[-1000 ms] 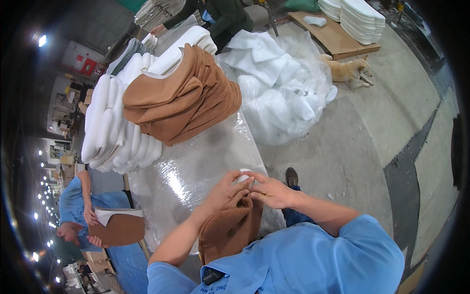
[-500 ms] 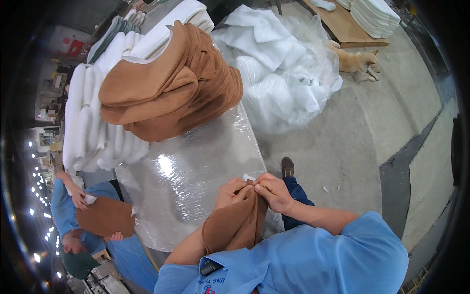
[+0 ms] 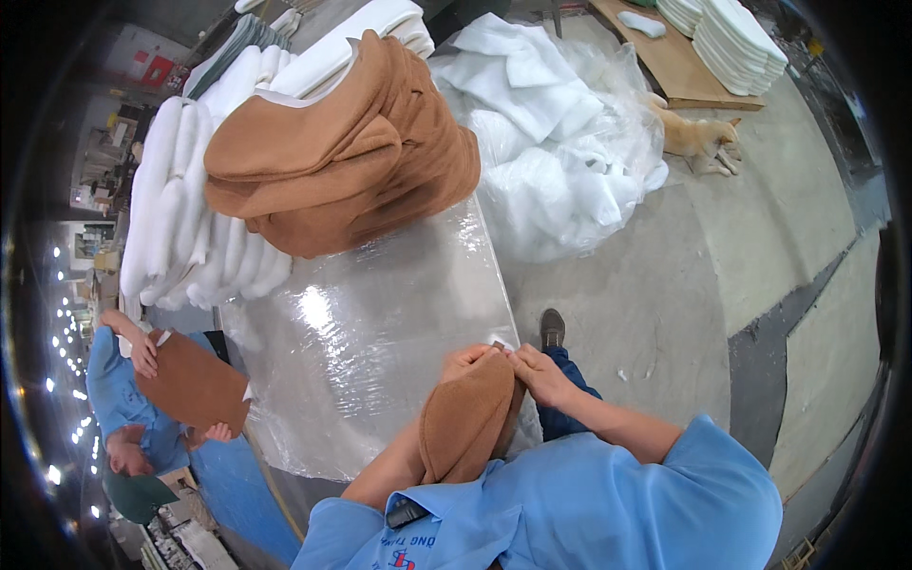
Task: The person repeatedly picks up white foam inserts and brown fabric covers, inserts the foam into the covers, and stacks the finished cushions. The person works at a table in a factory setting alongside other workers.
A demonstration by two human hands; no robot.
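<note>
A brown padded fabric piece [image 3: 464,426] hangs folded in front of my chest, its lower end against my shirt. My left hand [image 3: 462,362] is closed on its upper edge, partly hidden behind the fabric. Close beside it, my right hand [image 3: 543,376] pinches the same edge at the right. A little white material shows between the two hands. Beyond them, a large heap of brown fabric pieces [image 3: 332,152] lies on the plastic-wrapped table [image 3: 380,294].
White batting stacks [image 3: 166,204] stand behind the brown heap. A plastic-wrapped white bundle [image 3: 560,142] lies on the floor, with a dog [image 3: 698,142] beside it. At the left, a co-worker [image 3: 133,380] holds a brown panel [image 3: 190,380]. White sheets [image 3: 731,47] sit on a board.
The fabric piece has swung so that a broader face covers more of my left hand. Both hands keep their grip. The co-worker's panel has tilted, and my view has shifted slightly.
</note>
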